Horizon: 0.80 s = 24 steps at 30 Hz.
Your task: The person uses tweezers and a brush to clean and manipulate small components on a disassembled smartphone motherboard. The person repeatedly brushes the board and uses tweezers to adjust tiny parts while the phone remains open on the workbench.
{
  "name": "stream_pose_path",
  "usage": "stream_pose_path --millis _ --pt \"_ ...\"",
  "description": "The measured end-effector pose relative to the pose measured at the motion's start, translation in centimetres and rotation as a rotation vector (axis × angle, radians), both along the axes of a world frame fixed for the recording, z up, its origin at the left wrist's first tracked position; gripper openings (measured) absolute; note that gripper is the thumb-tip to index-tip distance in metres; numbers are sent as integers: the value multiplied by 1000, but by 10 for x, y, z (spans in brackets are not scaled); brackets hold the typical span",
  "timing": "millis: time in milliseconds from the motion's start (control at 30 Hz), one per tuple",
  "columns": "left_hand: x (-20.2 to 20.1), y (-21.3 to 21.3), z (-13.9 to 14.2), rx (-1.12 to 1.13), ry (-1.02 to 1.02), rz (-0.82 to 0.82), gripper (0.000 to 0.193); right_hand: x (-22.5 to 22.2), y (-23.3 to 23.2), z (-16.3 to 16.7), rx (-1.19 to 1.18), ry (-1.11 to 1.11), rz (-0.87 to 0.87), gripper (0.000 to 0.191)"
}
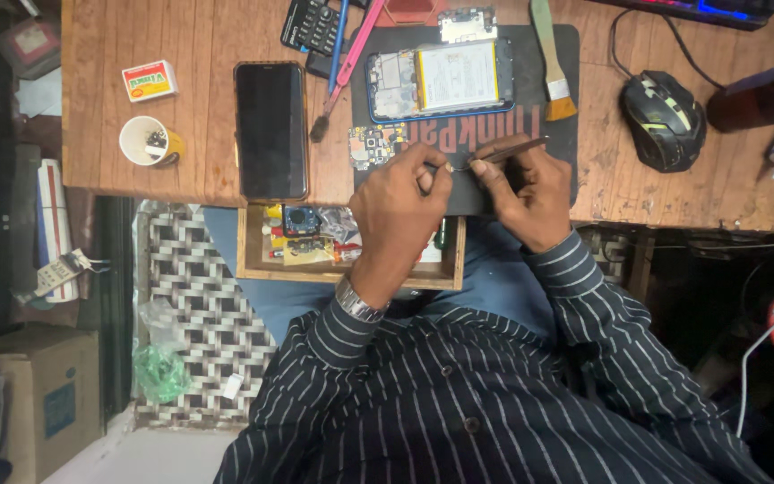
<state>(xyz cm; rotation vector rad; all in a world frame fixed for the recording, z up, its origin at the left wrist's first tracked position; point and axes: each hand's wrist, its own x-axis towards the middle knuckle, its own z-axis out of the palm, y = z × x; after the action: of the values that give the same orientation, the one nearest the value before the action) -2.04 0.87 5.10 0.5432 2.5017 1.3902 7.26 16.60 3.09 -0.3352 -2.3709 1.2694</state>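
My left hand [400,202] pinches a tiny part at its fingertips over the black work mat [557,54]. My right hand [526,193] holds a thin dark tool [512,151] whose tip meets that small part. Just above my left hand lies a small circuit board [371,145]. Farther up the mat rests an opened phone [436,81] with its battery and boards exposed.
A dark phone [270,130] lies face up left of the mat. A white cup [148,142] of small parts and a small box [150,81] sit further left. A brush [553,67], a mouse [665,119] and an open wooden drawer [257,260] of parts surround my hands.
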Motion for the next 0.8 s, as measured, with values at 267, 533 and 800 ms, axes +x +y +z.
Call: stream_pose_path --millis 267,533,800 --pt "0 -1 1 18 -4 -7 14 0 -1 3 -3 -6 1 11" --pt "0 -2 -1 13 -13 -14 15 -1 -1 4 39 17 4 9" --pt "0 -2 -2 25 2 -6 14 -1 -2 3 -11 8 -4 10"
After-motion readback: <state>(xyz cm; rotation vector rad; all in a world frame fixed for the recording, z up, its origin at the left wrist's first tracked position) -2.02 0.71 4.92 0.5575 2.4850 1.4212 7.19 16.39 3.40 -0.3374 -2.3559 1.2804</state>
